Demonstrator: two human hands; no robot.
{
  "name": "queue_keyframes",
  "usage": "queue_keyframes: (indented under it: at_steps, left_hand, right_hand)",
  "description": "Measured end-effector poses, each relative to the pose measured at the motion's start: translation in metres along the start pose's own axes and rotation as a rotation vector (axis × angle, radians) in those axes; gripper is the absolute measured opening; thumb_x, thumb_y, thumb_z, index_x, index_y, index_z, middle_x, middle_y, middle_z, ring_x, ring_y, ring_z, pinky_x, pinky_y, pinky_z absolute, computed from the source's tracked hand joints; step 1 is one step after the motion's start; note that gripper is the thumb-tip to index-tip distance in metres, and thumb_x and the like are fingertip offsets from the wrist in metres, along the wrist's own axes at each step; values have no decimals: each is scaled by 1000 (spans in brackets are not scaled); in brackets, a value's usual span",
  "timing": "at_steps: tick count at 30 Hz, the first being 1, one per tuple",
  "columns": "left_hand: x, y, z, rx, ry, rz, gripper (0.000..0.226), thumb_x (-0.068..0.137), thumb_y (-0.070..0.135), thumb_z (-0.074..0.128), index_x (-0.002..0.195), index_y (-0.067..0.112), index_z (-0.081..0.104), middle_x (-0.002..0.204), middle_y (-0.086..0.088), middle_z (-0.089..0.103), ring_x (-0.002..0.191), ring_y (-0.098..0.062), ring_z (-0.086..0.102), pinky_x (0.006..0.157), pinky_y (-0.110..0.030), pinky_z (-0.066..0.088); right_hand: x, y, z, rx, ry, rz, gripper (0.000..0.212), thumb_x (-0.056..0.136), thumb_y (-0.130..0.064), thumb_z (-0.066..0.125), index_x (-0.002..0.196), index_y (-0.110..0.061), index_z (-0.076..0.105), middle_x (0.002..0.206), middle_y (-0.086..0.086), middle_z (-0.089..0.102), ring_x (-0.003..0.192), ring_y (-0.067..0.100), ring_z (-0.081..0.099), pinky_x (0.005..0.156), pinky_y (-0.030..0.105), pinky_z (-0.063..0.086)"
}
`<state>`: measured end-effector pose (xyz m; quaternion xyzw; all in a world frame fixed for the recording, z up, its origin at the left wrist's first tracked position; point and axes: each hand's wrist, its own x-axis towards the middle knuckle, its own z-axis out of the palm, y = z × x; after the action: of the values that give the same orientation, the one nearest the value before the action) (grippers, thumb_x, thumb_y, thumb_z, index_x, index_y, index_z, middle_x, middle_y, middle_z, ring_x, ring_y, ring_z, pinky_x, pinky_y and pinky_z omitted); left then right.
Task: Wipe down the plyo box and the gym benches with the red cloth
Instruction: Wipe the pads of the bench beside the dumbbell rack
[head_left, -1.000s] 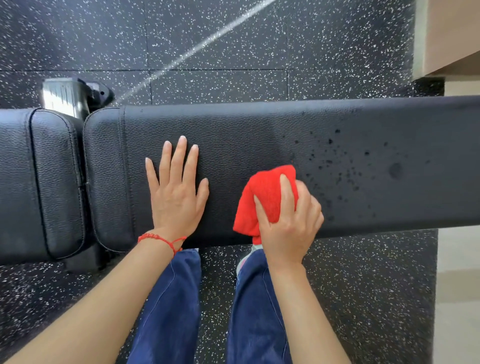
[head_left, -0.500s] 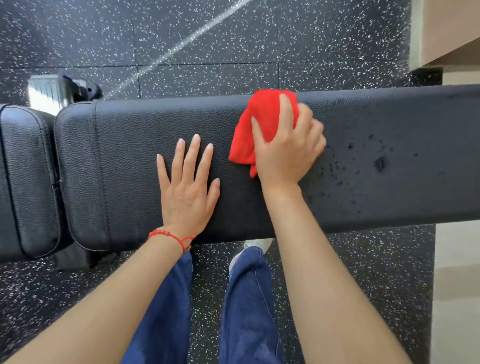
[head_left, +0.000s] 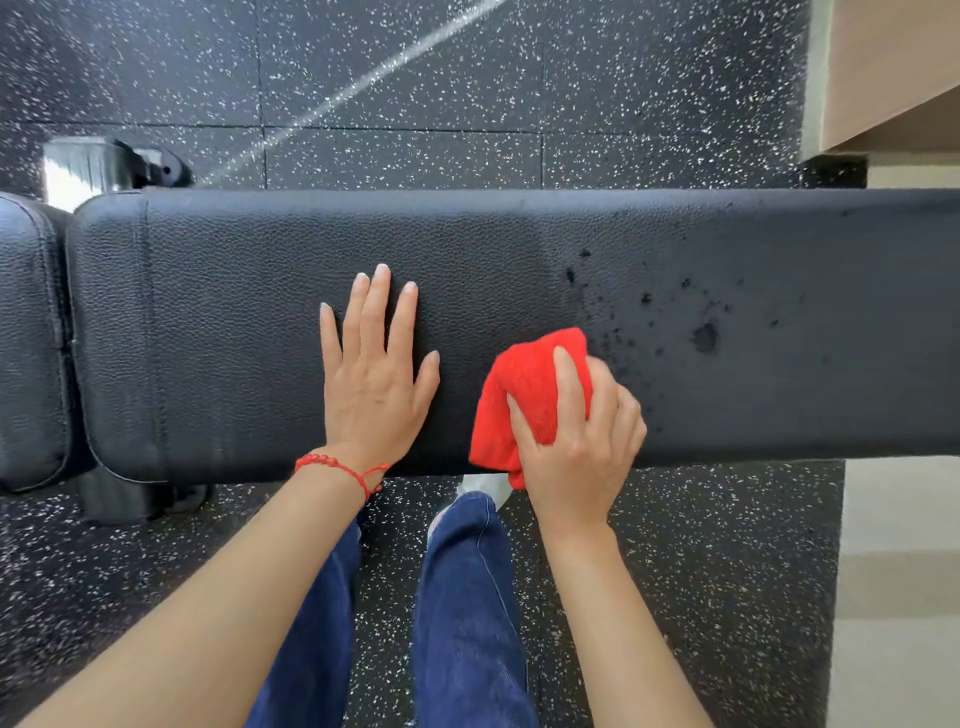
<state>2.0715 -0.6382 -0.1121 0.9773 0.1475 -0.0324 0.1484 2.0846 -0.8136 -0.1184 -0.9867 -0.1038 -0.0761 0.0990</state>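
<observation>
Head view looks straight down on a long black textured vinyl gym bench pad that runs across the picture from left to right. At the far left a second, shorter black padded cushion sits just beside its rounded end, with a narrow gap between the two. A shiny black metal frame part shows beyond the gap, on the speckled black rubber floor.

The left hand lies flat on the middle of the long pad, palm down, fingers straight and slightly spread, holding nothing. A red beaded string bracelet circles that wrist at the pad's near edge.

The right hand is just to the right of it, near the pad's near edge. Its fingers are curled over a bunched bright red cloth, with the thumb against the cloth's left side, so the cloth is gripped and held down on the pad. Part of the cloth hangs over the near edge below the hand.

Dark wet-looking spots are scattered over the pad just to the right of the cloth, with one larger blot among smaller flecks.

Below the bench, blue denim trouser legs and the toe of a pale shoe stand on the floor. A tan wooden surface fills the upper right corner; I cannot tell what it belongs to.
</observation>
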Motion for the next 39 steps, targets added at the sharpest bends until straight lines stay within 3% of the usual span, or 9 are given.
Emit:
queue_keyframes:
  at_steps: [7,12,15,21,25,29,33,39]
  left_hand:
    - [4,27,11,-14,-18,9,57,88,31,39,138,3,38,147,-21,31,136,-37,26,109,-57,14]
    - [2,21,10,-4,-28,27,58,89,35,38,139,5,38,147,-19,30,137,-35,26,110,-55,14]
    - [4,22,8,-6,-41,27,57,89,35,39,139,5,39,147,-20,31,137,-35,26,110,-56,15]
    - [4,26,3,-9,-64,23,57,89,33,39,138,4,39,146,-21,32,136,-37,27,109,-58,18]
    - [4,33,2,-29,-78,3,58,87,25,53,137,1,38,147,-23,29,137,-38,24,108,-60,14]
    - [1,54,3,-51,-87,74,58,86,31,42,137,2,39,147,-20,31,136,-36,26,108,-59,17]
    - [-2,77,17,-36,-95,132,59,85,26,53,138,4,39,147,-19,31,136,-35,27,108,-59,18]
    - [3,95,32,23,-72,105,58,86,31,41,139,5,38,148,-18,31,137,-33,26,108,-58,15]
  right_hand:
    - [19,-1,3,25,17,37,46,83,-51,61,113,-17,65,108,11,65,85,33,60,75,42,47]
    - [104,-7,13,29,71,113,48,77,-49,65,114,-17,65,107,11,65,85,33,60,74,40,45]
    - [139,-6,16,15,-2,153,53,80,-52,56,122,-20,59,115,9,61,93,34,56,78,41,40]
    - [97,15,7,26,11,116,51,82,-47,62,122,-16,59,116,12,61,94,35,57,80,43,43]
    - [40,38,-4,-10,21,118,49,83,-47,63,121,-16,58,115,13,61,93,35,57,79,42,45]
    - [2,61,-13,-47,-3,64,48,85,-48,59,122,-18,52,115,13,61,91,34,56,79,42,43]
    - [22,69,-11,-50,3,19,48,82,-49,62,118,-18,57,110,12,63,87,34,58,76,40,45]
    - [108,72,-2,0,38,95,48,78,-46,67,114,-14,65,106,13,65,85,35,60,73,40,45]
